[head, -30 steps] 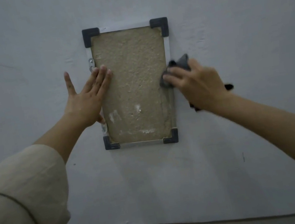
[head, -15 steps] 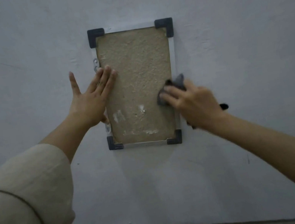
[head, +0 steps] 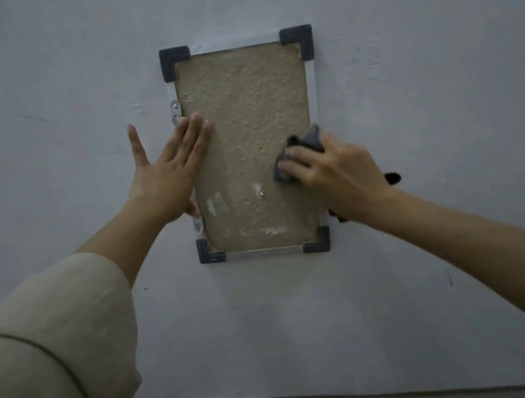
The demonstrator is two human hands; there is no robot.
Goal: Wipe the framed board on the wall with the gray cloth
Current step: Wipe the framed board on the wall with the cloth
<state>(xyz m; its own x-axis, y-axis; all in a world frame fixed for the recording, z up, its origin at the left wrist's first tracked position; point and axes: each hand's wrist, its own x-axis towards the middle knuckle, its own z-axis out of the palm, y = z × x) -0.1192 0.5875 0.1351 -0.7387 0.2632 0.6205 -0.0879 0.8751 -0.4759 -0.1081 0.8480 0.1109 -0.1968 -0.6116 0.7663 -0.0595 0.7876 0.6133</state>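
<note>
Head view looks straight at the tall rectangular board with a rough tan cork-like face point(head: 250, 131), set in a thin silver frame with dark gray corner caps and fixed upright on the pale gray painted wall point(head: 406, 70). Its long axis runs vertically. Whitish smears point(head: 216, 203) mark the lower part of the face, lying down and to the left of the crumpled gray cloth point(head: 308, 146). That cloth is pressed against the board's right-hand portion, just inside the right frame rail, about mid-height. The right hand point(head: 333, 176) holds it, fingers curled over the bunched fabric and pushing it flat to the surface; this is clearly the hand nearer the unwiped area, so a sweep leftward and downward across the short axis would likely reach the smears. The left hand point(head: 163, 177) holds nothing: it lies flat with fingers spread wide, palm on the wall and fingertips overlapping the left frame rail and board edge, seemingly bracing. A small metal bracket point(head: 175, 111) sits on that rail just above the fingertips.
</note>
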